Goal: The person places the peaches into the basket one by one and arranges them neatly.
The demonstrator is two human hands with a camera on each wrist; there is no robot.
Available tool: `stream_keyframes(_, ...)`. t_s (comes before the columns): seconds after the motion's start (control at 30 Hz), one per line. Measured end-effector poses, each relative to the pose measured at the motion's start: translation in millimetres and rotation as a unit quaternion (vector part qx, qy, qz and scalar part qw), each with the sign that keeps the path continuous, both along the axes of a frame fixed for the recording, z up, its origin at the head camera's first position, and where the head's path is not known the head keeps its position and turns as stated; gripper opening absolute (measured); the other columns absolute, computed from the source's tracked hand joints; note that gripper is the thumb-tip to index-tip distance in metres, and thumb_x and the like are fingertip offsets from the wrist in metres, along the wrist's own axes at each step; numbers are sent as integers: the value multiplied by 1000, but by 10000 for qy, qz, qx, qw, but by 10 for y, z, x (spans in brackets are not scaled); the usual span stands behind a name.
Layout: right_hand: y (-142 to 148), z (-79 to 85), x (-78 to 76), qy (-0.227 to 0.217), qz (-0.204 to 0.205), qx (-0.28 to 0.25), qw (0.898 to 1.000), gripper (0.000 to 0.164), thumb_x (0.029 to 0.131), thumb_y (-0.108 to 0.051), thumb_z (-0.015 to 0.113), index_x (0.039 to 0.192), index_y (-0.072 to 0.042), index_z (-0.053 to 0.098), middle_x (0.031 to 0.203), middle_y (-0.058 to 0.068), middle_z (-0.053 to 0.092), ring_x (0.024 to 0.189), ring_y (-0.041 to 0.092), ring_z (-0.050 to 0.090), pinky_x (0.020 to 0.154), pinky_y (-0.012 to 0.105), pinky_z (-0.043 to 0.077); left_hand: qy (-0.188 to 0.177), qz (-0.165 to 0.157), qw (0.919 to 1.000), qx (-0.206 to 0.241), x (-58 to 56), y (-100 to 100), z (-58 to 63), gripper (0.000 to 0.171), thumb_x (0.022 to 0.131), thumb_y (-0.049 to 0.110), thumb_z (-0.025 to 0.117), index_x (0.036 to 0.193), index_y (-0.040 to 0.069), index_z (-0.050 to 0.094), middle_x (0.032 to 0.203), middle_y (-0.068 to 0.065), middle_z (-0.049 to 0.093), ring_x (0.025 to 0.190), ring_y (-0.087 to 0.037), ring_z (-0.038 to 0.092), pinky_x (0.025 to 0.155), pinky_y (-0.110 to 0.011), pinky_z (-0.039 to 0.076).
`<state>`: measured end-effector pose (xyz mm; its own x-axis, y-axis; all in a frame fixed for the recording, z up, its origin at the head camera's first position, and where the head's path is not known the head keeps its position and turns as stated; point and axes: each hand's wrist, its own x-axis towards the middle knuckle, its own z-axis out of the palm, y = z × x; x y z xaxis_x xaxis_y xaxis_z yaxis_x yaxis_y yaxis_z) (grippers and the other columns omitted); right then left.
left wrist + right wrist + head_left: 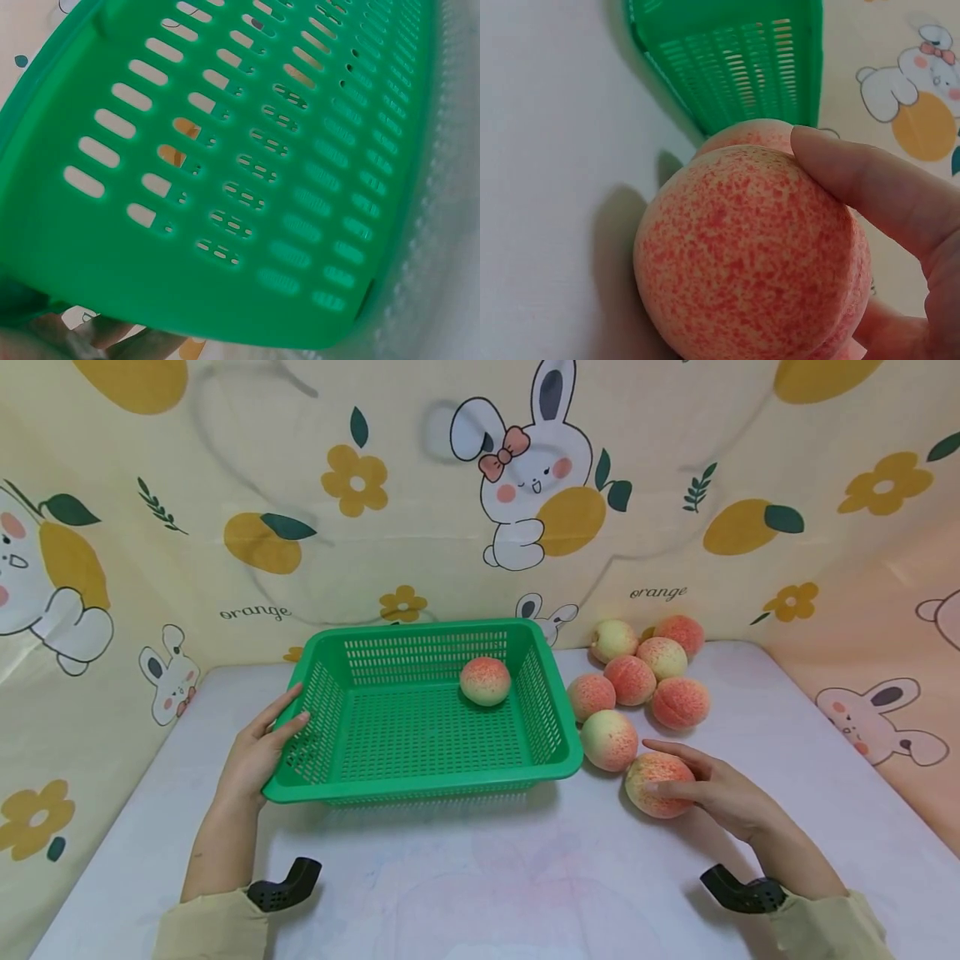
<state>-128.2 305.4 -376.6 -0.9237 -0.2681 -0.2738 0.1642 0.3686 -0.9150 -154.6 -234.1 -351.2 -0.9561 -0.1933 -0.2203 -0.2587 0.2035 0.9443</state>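
Observation:
My left hand grips the left rim of a green plastic basket, with finger and thumb tips on its edge. The left wrist view is mostly filled by the slotted basket wall, with part of the hand's fingers low at the left. Inside the basket lies one red-and-yellow peach, towards the back right. On the right, my right hand holds another peach between thumb and fingers, low over the table. Up close in the right wrist view, that speckled peach hides much of the hand.
Right of the basket, several more peaches sit in a cluster, the nearest peach right beside the held one. A white table lies under everything. Behind it hangs a cloth printed with rabbits and flowers.

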Motion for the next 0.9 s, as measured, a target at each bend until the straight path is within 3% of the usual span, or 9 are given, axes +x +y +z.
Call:
stream_keyframes(0.17, 47, 12, 3, -79, 27, -233, 9997, 58, 92, -13, 62, 146, -18, 42, 141, -3, 37, 104, -1, 50, 84, 22, 48, -21, 32, 10000, -6, 4, 0, 0, 54, 96, 41, 55, 147, 38, 35, 159, -6, 21, 112, -9, 46, 73, -14, 48)
stream_keyframes(0.37, 135, 27, 11, 23, 68, -383, 9992, 50, 94, -9, 58, 139, -30, 50, 123, -20, 46, 103, 0, 51, 83, 20, 47, -23, 42, 10000, 14, -8, 6, -5, 54, 97, 41, 54, 147, 38, 35, 160, -4, 20, 134, -23, 34, 75, -13, 46)
stream_keyframes(0.57, 213, 94, 9, 309, 269, -334, 9986, 47, 96, -6, 53, 133, -36, 53, 116, -17, 54, 98, 3, 52, 78, 22, 47, -48, 53, 10000, -38, -4, 5, 6, 53, 97, 41, 54, 147, 39, 36, 159, -5, 22, 113, -10, 46, 73, -15, 48)
stream_keyframes(0.67, 221, 143, -2, 474, 376, -406, 9973, 47, 97, -4, 51, 134, -32, 52, 118, -15, 55, 98, 3, 53, 77, 23, 47, -50, 23, 10000, -1, 1, -1, 9, 54, 97, 40, 54, 147, 38, 35, 159, -6, 21, 103, -5, 48, 72, -16, 49)
stream_keyframes(0.9, 184, 257, -53, 618, 647, -737, 9933, 49, 96, 0, 49, 141, -21, 47, 133, -17, 50, 108, 0, 52, 85, 17, 45, -62, 28, 10000, 1, 2, -3, 11, 54, 96, 41, 55, 147, 39, 35, 159, -6, 20, 104, -5, 46, 73, -16, 48)
